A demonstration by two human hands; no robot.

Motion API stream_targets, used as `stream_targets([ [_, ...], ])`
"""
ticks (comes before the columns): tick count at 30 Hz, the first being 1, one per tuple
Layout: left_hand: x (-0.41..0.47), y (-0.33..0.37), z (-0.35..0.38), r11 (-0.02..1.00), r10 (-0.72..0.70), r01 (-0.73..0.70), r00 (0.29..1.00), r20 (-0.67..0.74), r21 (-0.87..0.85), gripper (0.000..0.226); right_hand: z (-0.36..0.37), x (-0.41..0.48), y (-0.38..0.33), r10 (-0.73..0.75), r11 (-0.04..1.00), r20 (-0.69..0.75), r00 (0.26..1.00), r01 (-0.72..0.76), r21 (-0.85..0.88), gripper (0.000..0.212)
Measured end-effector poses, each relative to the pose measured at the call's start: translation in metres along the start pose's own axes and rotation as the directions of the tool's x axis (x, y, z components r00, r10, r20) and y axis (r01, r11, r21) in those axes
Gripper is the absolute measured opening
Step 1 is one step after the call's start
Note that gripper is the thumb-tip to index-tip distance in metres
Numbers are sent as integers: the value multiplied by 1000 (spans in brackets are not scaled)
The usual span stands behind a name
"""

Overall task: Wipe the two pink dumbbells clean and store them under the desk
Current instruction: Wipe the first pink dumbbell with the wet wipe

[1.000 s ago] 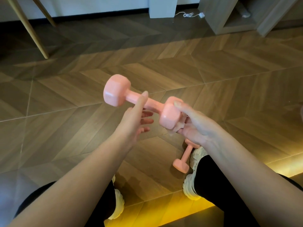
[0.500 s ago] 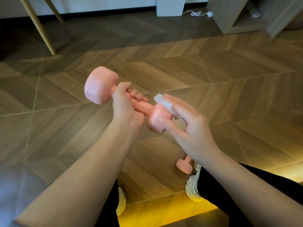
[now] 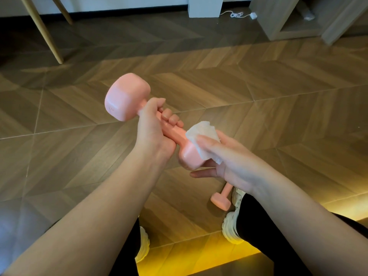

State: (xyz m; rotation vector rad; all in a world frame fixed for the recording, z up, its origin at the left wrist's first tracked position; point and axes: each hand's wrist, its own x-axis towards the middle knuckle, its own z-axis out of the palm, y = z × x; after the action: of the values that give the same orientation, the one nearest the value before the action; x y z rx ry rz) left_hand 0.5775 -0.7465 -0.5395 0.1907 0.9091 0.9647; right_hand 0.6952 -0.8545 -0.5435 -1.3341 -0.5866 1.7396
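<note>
My left hand [image 3: 153, 128] grips the handle of a pink dumbbell [image 3: 125, 96], held in the air above the floor and slanting down to the right. Against its lower head my right hand [image 3: 225, 158] presses a white wipe [image 3: 201, 134], thumb on top and fingers under the head. A second pink dumbbell [image 3: 221, 200] lies on the floor beside my right shoe, partly hidden by my right wrist.
Wooden herringbone floor [image 3: 258, 92] all around. Slanted wooden furniture legs [image 3: 42, 30] stand at the far left. A white post [image 3: 205, 6] and a white cable [image 3: 239, 15] lie at the back; a wooden shelf unit [image 3: 288, 26] is at the far right. My white shoes [image 3: 231, 230] frame the near floor.
My left hand went from open beside the handle to gripping it. My right hand shifted the wipe onto the top of the lower head, and the dumbbell tilted more steeply.
</note>
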Motion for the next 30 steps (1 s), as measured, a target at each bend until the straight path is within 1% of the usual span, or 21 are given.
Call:
stream_targets([
  [2,-1,-1,-1,1000,-3,3,1000,5,16,31,-4,1,1,-19,999,27,999,18,36,52],
  [4,-1,0,-2,1000,-2,1,1000,3,26,31,-5,2,6,-19,997,40,999,15,79,53],
  [8,-1,0,-4,999,9,-9,1000,-6,45,32,4,6,14,-36,993,-29,999,39,108,51],
  [11,0,2,-3,998,31,-30,999,-15,58,33,2,7,9,-32,994,28,999,29,106,51],
  [12,1,3,-3,998,30,-29,999,-15,51,33,0,6,7,-24,995,46,999,20,93,53],
  [14,1,4,-2,1000,23,-22,1000,-21,16,32,-4,6,3,-3,999,38,999,2,42,61],
  [16,1,5,-2,1000,9,-9,999,-33,-13,31,-6,5,1,-3,1000,-17,1000,2,-24,71],
  [18,1,6,-2,1000,4,-5,999,-38,-29,31,-9,2,-2,-21,999,-85,996,17,-41,80],
  [21,0,10,-3,999,15,-17,999,-41,-37,31,-13,-1,-7,0,995,-78,997,8,96,73],
  [23,0,11,-4,999,23,-24,999,-35,-30,31,-16,-1,-8,7,991,-78,997,4,137,69],
  [24,0,11,-5,999,28,-28,999,-29,-21,31,-16,1,-7,19,991,-63,998,-10,133,68],
  [26,-1,10,-5,999,33,-33,999,-4,7,31,-16,4,-3,96,983,37,995,-101,152,66],
  [28,-2,6,-4,998,34,-36,999,40,42,32,-11,6,0,204,953,138,969,-229,200,62],
  [30,-3,3,-3,996,34,-40,997,76,79,33,-7,6,3,233,920,190,954,-280,276,57],
])
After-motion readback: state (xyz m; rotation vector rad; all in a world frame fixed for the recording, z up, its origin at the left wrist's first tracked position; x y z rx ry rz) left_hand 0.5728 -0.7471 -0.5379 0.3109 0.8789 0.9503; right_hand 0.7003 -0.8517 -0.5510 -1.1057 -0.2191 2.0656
